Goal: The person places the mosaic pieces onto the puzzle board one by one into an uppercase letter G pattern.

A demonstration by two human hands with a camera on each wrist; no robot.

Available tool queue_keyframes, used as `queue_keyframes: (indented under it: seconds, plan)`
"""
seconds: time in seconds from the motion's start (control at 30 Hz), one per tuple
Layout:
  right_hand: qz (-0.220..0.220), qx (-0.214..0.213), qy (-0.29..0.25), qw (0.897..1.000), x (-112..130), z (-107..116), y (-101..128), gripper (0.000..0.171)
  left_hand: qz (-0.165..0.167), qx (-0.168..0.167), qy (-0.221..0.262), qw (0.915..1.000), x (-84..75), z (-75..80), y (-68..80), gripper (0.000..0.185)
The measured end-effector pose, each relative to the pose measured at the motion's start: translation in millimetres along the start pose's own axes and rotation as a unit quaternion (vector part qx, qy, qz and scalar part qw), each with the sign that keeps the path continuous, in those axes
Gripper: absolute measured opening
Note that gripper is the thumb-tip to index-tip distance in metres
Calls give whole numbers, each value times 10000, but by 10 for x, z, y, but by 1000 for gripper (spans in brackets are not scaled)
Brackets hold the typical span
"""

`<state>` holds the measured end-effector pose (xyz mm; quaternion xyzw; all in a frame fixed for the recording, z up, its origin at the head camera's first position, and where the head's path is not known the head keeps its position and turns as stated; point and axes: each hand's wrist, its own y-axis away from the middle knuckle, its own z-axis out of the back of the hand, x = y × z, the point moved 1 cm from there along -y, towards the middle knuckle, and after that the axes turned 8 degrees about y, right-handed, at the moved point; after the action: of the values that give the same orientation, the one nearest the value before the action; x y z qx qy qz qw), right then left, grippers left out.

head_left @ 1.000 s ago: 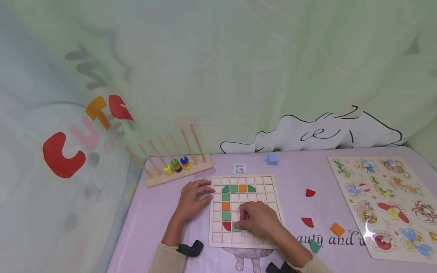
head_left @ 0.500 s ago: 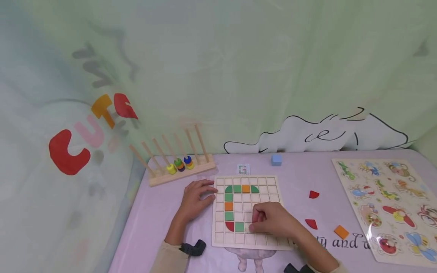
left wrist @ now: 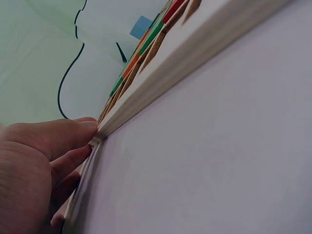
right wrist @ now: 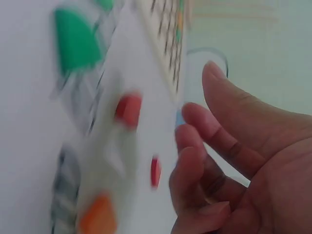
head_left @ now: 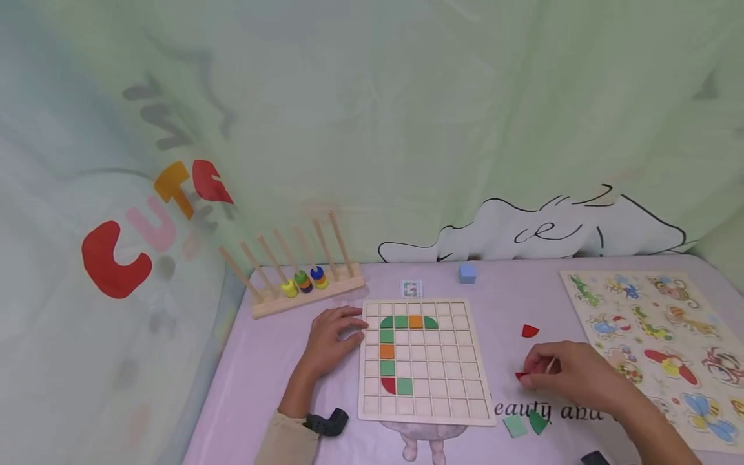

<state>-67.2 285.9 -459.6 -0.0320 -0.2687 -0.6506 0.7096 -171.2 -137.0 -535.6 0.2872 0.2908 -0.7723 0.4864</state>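
Observation:
A wooden grid board [head_left: 436, 374] lies in front of me, with green, orange and red tiles in its left and upper cells. My left hand [head_left: 332, 341] rests its relaxed fingers against the board's left edge, also seen from low down in the left wrist view. Over to the right of the board, my right hand [head_left: 572, 371] hovers at a red quarter-circle tile [head_left: 519, 376], partly hidden by the fingertips. In the right wrist view, thumb and fingers stand apart with nothing between them. Another red quarter-circle tile [head_left: 529, 330] lies just beyond.
A green square tile [head_left: 515, 425] and a green quarter-circle tile [head_left: 537, 423] lie nearer me. An orange tile [right wrist: 99, 214] shows blurred in the right wrist view. Behind the board are a pattern card [head_left: 411, 289], a blue cube [head_left: 467, 274] and a peg rack [head_left: 308, 296]. An insect puzzle [head_left: 622, 303] lies right.
My right hand has let go of the green square tile in the board's lower row and moved right, off the board to the loose tiles. My left hand has stayed at the board's edge.

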Motion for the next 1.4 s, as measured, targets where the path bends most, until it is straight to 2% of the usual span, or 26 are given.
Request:
queue_keyframes:
  seconds: [0.13, 0.27, 0.43, 0.93, 1.17, 1.4]
  plan:
    - [-508, 290, 119, 9982, -248, 55, 66, 32, 50, 30, 6, 10000, 19, 3, 6, 17]
    - [-679, 369, 278, 9966, -434, 74, 121, 40, 132, 80, 33, 9999, 34, 3, 11, 18]
    - [-740, 350, 430, 9957, -543, 72, 147, 42, 126, 56, 63, 9999, 34, -4, -1, 18]
    - [-927, 351, 248, 9948, -619, -54, 75, 39, 60, 0, 140, 9999, 5, 0, 8, 18]
    - [-928, 170, 205, 9953, -505, -113, 14, 42, 75, -1, 70, 9999, -12, 3, 8, 17]
    - [-891, 100, 59, 9960, -368, -140, -27, 37, 53, -41, 106, 9999, -16, -1, 12, 17]
